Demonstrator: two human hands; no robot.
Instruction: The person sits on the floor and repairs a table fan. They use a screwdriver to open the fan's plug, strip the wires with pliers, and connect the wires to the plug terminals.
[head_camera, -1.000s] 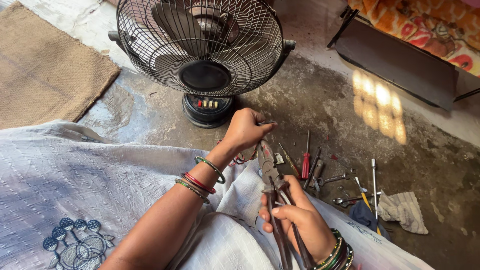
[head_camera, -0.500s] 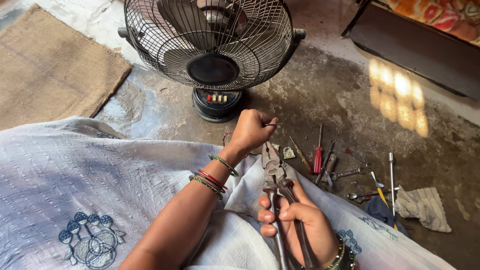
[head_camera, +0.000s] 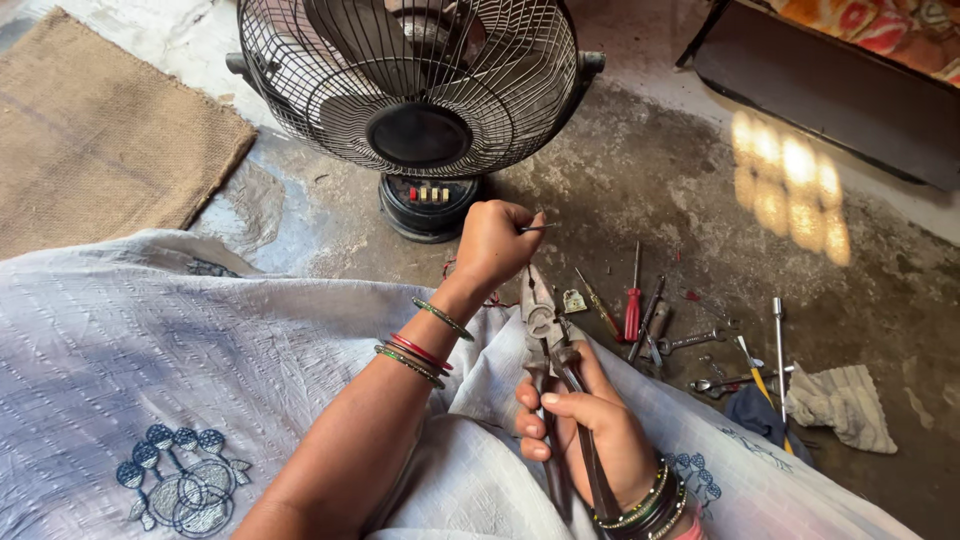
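Note:
My left hand (head_camera: 492, 243) is closed around a thin metal pin or wire (head_camera: 538, 228) that sticks out to the right of my fingers. Just below it, my right hand (head_camera: 585, 425) grips the handles of a pair of pliers (head_camera: 545, 335), whose jaws point up toward the pin. Both wrists carry bangles. A black table fan (head_camera: 420, 110) with a wire grille stands on the floor right behind my left hand.
Screwdrivers, one with a red handle (head_camera: 632, 300), a wrench (head_camera: 690, 342) and other small tools lie on the concrete floor to the right. A crumpled rag (head_camera: 842, 405) lies beyond them. A jute mat (head_camera: 90, 130) is at the left, dark furniture (head_camera: 830, 90) at the top right. White embroidered cloth (head_camera: 150, 380) covers my lap.
The view has shifted, so the fan and hands sit lower and more central. My left hand has lifted slightly with the pin; the pliers stay in my right hand.

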